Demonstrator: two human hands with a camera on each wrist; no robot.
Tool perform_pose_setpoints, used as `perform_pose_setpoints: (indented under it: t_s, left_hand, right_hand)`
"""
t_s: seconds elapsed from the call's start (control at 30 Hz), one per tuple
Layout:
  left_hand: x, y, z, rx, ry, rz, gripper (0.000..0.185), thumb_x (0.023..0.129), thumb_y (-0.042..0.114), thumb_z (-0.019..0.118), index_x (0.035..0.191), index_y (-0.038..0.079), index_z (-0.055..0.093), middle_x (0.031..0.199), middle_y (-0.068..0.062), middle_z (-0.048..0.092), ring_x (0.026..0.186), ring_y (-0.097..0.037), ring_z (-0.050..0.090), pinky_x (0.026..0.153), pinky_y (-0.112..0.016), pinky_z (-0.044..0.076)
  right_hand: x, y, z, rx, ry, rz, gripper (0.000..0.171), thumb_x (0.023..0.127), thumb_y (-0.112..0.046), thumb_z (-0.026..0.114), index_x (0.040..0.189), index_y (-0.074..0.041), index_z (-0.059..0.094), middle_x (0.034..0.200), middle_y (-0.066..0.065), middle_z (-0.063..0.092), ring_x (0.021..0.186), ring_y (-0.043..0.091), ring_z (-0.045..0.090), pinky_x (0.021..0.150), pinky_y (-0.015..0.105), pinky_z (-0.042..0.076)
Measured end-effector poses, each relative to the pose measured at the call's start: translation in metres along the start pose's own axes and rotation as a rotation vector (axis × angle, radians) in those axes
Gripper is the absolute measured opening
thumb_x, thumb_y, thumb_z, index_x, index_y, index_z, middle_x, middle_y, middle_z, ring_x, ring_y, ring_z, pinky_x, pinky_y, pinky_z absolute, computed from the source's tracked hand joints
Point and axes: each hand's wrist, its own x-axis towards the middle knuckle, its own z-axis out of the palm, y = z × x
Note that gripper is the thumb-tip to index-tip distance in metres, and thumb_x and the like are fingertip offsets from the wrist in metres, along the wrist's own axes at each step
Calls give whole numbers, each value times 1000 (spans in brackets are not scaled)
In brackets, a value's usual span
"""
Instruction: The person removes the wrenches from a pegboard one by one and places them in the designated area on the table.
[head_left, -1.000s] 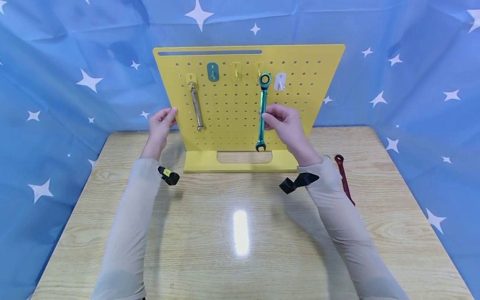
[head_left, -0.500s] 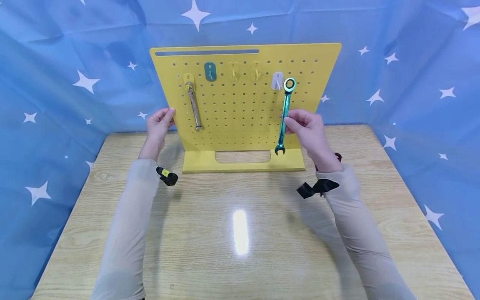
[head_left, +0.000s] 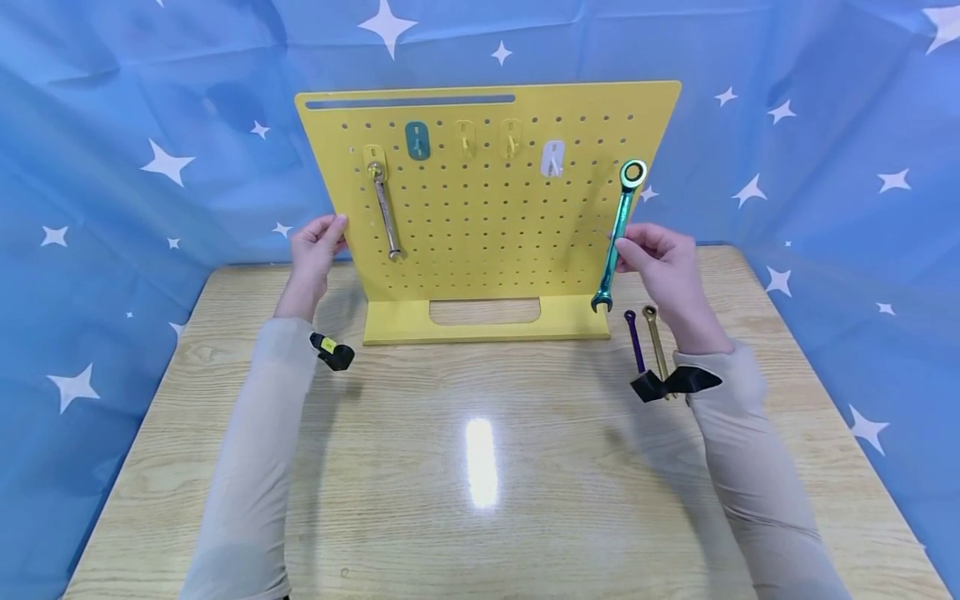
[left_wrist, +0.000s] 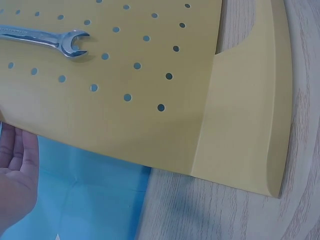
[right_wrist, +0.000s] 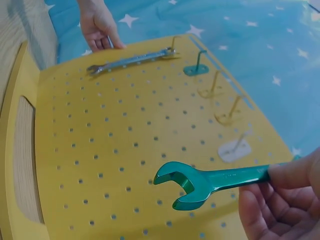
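Teal wrench (head_left: 618,236) is being held near-upright, slightly tilted, in front of the pegboard's (head_left: 480,208) right edge, ring end up, open end down just above the base. It is being pinched at mid-shaft by the right hand (head_left: 663,262), fingers curled round the shaft; in the right wrist view the open jaw end (right_wrist: 185,185) is being shown clear of the board face, not hung on any hook.

Left edge of the pegboard is being touched by the left hand (head_left: 315,250), fingers relaxed and fairly straight, nothing pinched; only part of the palm (left_wrist: 15,180) is being caught in the left wrist view.

Silver wrench (head_left: 384,212) is being carried on the leftmost yellow hook, hanging down the board. Teal hook (head_left: 417,140), two yellow hooks (head_left: 487,137) and white hook (head_left: 552,158) are being left bare along the top row.

On the table (head_left: 480,467), to the right of the base and just beside the right wrist, a purple wrench (head_left: 634,337) and a gold wrench (head_left: 656,337) are being seen lying side by side, near parallel; whether they are touching cannot be told. Board is being backed by a blue starred cloth (head_left: 112,167).
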Motion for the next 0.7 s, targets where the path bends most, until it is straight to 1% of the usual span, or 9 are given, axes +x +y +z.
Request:
perform_pose_setpoints:
  t_s: [0.13,0.2,0.33,0.53,0.63,0.7]
  left_hand:
    - [-1,0,0,-7,-4,-3,13,88,13,67,75,15,70,75,3,67,71,-8,64,67,-17,53]
    - [-1,1,0,0,-3,-3,13,88,13,67,76,15,70,76,3,67,72,-8,64,67,-17,54]
    - [-1,1,1,2,1,-6,12,87,13,67,76,14,70,75,3,67,71,-8,64,67,-17,54]
    - [-1,0,0,1,0,-3,11,87,13,67,77,14,70,76,3,67,72,-8,64,67,-17,53]
    - [-1,0,0,-3,-3,0,11,87,13,67,77,14,70,76,3,68,72,-8,64,67,-17,53]
    - [0,-1,0,-6,-6,-1,10,87,13,68,77,14,70,76,3,68,72,-8,64,67,-17,53]
  right_hand:
    - [-3,-1,-10,-17,24,8,9,90,0,61,89,4,69,77,0,67,63,9,60,62,17,53]
    - [-5,-1,-15,-23,34,23,8,90,-1,61,87,0,69,77,0,67,63,9,61,63,16,53]
    - [-7,-1,-26,-30,52,47,9,90,-1,61,86,-3,69,76,-1,66,64,9,61,64,16,53]
    - [-12,2,-43,-10,84,53,10,90,0,60,87,-3,70,76,0,67,64,10,61,62,16,53]
    - [-14,4,-51,-25,100,53,10,89,0,61,87,-3,70,77,-1,68,63,9,61,62,15,53]
    - [-16,5,-55,-47,110,52,8,90,-1,61,88,0,69,78,-2,68,63,8,62,62,15,53]
